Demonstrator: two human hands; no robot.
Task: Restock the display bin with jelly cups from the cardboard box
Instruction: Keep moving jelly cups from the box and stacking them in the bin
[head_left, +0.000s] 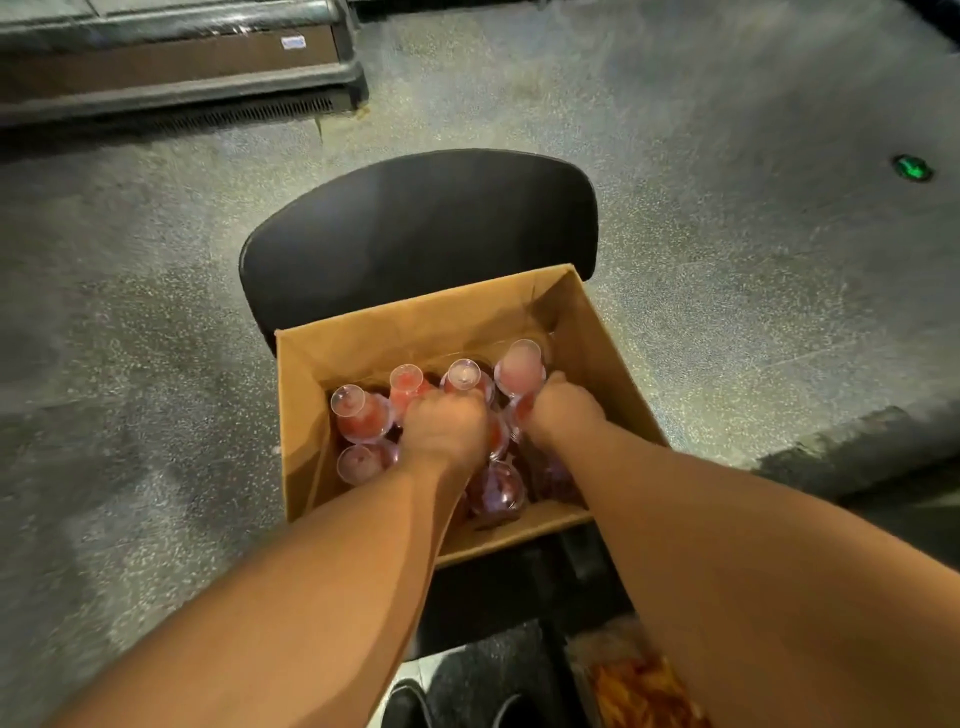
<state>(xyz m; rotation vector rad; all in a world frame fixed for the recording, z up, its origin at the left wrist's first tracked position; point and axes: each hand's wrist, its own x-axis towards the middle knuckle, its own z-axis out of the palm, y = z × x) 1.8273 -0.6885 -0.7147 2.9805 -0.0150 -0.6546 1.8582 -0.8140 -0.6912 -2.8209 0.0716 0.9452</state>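
An open cardboard box (597, 353) stands on a black chair, holding several clear goblet-shaped jelly cups (361, 415) with red jelly, most lying base-up. Both my hands are down inside the box. My left hand (447, 426) has its fingers curled round jelly cups in the middle of the box. My right hand (563, 402) grips cups at the right, just below a pale pink cup (521, 366). My fingertips are hidden among the cups. No display bin is in view.
The black chair (415, 228) has its back on the far side of the box. Speckled grey floor lies all around. A freezer cabinet base (171, 67) runs along the top left. A green floor marker (911, 168) sits at the far right. My shoes (410, 706) show at the bottom.
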